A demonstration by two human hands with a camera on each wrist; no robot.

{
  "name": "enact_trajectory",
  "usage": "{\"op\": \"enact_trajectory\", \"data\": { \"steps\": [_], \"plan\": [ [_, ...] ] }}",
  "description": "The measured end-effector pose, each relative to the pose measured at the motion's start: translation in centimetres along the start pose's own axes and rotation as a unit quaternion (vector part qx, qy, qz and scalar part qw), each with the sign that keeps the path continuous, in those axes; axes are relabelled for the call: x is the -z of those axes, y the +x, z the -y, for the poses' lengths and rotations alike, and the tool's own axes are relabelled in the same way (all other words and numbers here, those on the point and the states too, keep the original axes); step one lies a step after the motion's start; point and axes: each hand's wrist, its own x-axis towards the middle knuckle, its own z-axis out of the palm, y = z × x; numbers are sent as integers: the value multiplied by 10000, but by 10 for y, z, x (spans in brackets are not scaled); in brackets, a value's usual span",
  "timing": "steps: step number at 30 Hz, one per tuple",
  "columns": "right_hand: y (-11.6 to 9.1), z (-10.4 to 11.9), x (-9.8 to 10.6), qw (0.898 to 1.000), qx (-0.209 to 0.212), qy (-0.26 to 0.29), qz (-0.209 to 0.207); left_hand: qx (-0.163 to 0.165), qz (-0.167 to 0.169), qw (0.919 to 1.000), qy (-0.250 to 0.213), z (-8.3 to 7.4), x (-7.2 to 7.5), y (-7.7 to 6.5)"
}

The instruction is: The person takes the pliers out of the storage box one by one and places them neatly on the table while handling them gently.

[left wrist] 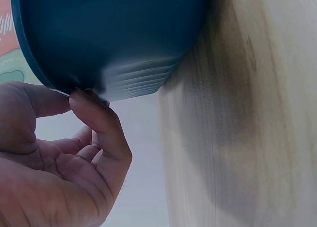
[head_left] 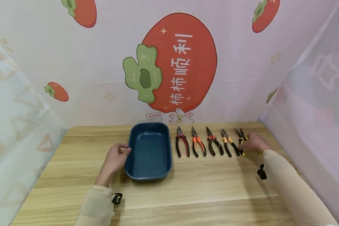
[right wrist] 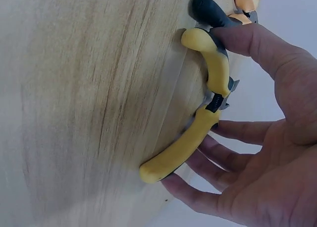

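In the head view my left hand (head_left: 115, 158) pinches the left rim of a deep blue rectangular tray (head_left: 149, 153). The left wrist view has the thumb and index finger meeting at the rim of the tray (left wrist: 109, 38), the other fingers loosely curled below. At the right end of a row of pliers, my right hand (head_left: 254, 142) holds yellow-and-black long-nose pliers (head_left: 242, 135), their tips spread and pointing to the back. In the right wrist view the thumb presses one yellow handle of these pliers (right wrist: 183, 147) and the fingers lie along the other.
Left of the right hand lie red-and-black pliers (head_left: 180, 131), orange-handled pliers (head_left: 194, 133), black-and-red long-nose pliers (head_left: 209, 133) and orange-and-black pliers (head_left: 224, 135). The wooden table (head_left: 200, 185) meets a printed cloth backdrop (head_left: 101, 62) behind and at both sides.
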Motion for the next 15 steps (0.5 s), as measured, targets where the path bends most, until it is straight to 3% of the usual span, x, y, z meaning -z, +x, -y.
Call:
{"op": "enact_trajectory", "data": {
  "steps": [8, 12, 15],
  "plan": [
    [-8, 0, 2, 9991, 246, 337, -95, -45, -3, 10000, -59, -1, -1, -1],
    [-21, 17, 3, 9968, 586, 250, -487, -56, -25, 9999, 84, -1, 1, -2],
    [-35, 39, -1, 9911, 917, -122, -960, -55, 8, 9996, 288, -3, 5, -3]
  ]
}}
